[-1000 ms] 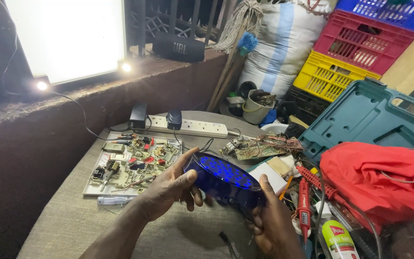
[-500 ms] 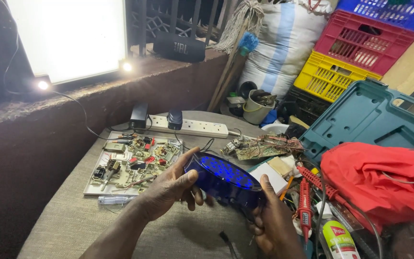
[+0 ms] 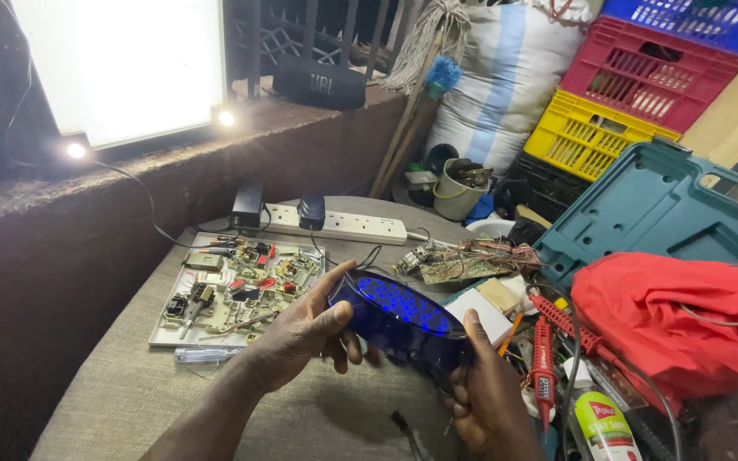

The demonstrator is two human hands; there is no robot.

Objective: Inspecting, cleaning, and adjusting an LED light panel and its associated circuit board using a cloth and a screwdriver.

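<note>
Both my hands hold an oval dark blue lamp (image 3: 396, 318) with many lit blue dots on its face. My left hand (image 3: 299, 335) grips its left end, thumb on the rim. Its right end rests in my right hand (image 3: 487, 395), the thumb laid along the edge. The lamp is tilted, its lit face turned up and away from me, a little above the grey cloth-covered table (image 3: 130, 401).
A circuit board on a white tray (image 3: 237, 292) lies left of the lamp. Behind it is a white power strip (image 3: 339, 224) with two plugs. Loose boards (image 3: 463, 260), red-handled tools (image 3: 544, 358), a red cloth (image 3: 685, 320) and a teal case (image 3: 668, 209) crowd the right. Crates are stacked behind.
</note>
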